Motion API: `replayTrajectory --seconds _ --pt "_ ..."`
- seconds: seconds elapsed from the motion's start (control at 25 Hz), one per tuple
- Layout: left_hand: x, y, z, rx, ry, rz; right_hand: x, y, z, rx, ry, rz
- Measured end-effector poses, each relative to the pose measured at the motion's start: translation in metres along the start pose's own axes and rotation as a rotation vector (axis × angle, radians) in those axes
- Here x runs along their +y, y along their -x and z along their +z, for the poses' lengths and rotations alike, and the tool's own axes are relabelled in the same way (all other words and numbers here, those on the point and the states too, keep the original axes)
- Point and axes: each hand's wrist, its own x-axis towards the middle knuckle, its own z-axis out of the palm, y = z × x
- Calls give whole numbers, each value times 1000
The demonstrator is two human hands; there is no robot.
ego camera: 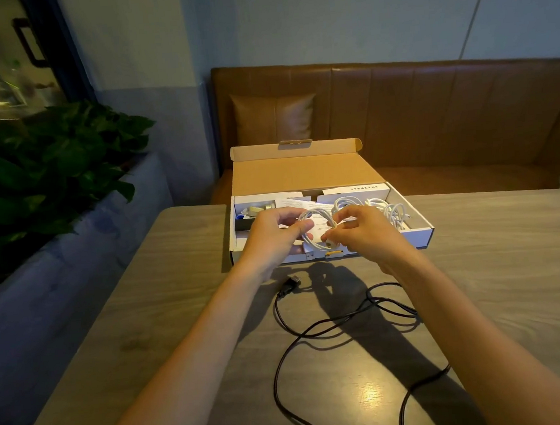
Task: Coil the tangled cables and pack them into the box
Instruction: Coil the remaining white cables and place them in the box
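Observation:
An open cardboard box with its lid tipped back sits on the wooden table. Both hands hover over its front half holding one coiled white cable. My left hand grips the coil's left side. My right hand pinches its lower right part, near a white plug. More white coiled cables lie inside the box at the right. A black cable sprawls loose and uncoiled on the table in front of the box, its plug near the box's front wall.
Papers and small items fill the box's left and back parts. A brown leather bench with a cushion stands behind the table. Leafy plants in a planter line the left side. The table extends left and right of the box.

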Motion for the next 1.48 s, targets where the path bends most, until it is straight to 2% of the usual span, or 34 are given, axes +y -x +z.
replayTrajectory --seconds 0.12,0.32,0.52,0.68,0.96,1.08,1.2,1.4,1.48 --pt "5 -14 -2 57 -41 11 -4 -9 1 45 -68 -9" --pt "15 -60 -5 127 -84 -93 -18 -48 -7 92 31 -27" --pt "-2 -96 11 191 -148 -149 -7 -83 0 70 216 -12" --pt "-20 -114 23 298 -173 -153 3 -98 13 46 444 -106" --pt "-31 -123 30 238 -727 15 10 -104 24 -49 726 -145" --pt "-34 -127 28 207 -694 -16 11 -107 24 -61 819 -158" --pt "-37 -127 24 170 -534 -62 13 -107 22 -69 868 -133" --pt "-31 -119 16 168 -427 -149 26 -100 18 125 685 -246" --pt "-28 -120 14 120 -511 -164 27 -100 17 159 647 -250"
